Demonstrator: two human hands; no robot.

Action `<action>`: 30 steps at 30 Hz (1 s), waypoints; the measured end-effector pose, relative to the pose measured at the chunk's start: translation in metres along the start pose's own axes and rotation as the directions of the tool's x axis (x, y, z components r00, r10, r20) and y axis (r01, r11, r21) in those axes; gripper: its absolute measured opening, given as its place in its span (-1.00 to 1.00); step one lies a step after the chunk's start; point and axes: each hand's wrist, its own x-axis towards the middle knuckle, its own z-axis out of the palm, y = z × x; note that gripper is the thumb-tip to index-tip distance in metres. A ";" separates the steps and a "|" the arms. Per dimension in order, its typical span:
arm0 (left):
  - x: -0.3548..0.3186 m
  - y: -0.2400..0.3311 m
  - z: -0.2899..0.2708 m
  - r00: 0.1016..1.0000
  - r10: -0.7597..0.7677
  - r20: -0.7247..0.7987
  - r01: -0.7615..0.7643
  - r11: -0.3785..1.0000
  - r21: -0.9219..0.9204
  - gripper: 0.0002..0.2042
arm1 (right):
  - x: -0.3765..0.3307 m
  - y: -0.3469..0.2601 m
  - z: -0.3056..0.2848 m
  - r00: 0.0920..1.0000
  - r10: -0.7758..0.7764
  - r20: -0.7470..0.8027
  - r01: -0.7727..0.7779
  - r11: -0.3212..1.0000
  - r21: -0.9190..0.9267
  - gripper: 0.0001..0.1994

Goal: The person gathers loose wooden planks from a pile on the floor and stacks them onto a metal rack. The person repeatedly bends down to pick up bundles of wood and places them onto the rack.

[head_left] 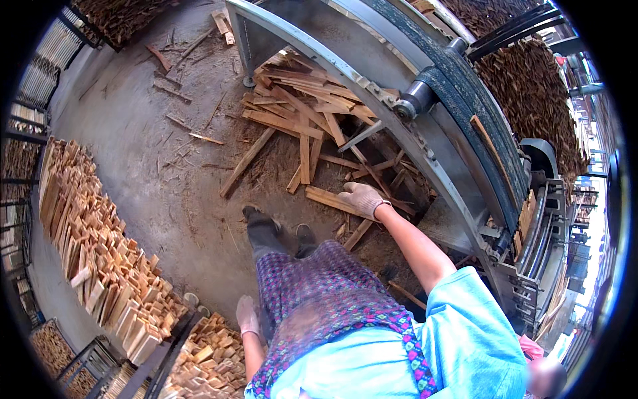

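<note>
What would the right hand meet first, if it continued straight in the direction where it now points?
The right hand would probably meet the narrow light-brown board at the near side of the loose wood pile, though depth is unclear.

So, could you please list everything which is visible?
Conveyor machine: one, grey, upper right
Strip: one, brown, on green belt
Floor: one, grey, centre-left
Loose planks: many, brown, centre
Pale plank: one, tan, centre
Scraps: several, brown, upper left
Stacked wood: many, tan, lower left
Wood stacks: several, dark brown, top
Another person: one, pink clothing, lower right
Apron: one, patterned purple, bottom centre
Shirt: one, blue, bottom
Boots: two, dark, centre
Left hand: one, pale-gloved, beside apron
Right hand: one, pale-gloved, on pale plank
</note>
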 end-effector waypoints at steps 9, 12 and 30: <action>0.184 0.174 -0.067 0.989 -0.117 0.092 0.142 0.927 -0.348 -0.48 | 0.037 0.025 0.006 0.952 0.278 0.126 -0.282 0.959 0.013 -0.38; 0.197 0.278 -0.088 0.972 -0.180 0.154 0.232 0.855 -0.464 -0.50 | 0.070 -0.012 -0.022 0.949 0.307 0.069 -0.312 0.948 0.066 -0.35; 0.317 0.404 0.179 0.737 -0.018 0.676 0.434 0.779 -0.453 -0.46 | 0.602 -0.002 -0.089 0.938 -0.177 -0.298 -0.130 0.619 -0.775 -0.04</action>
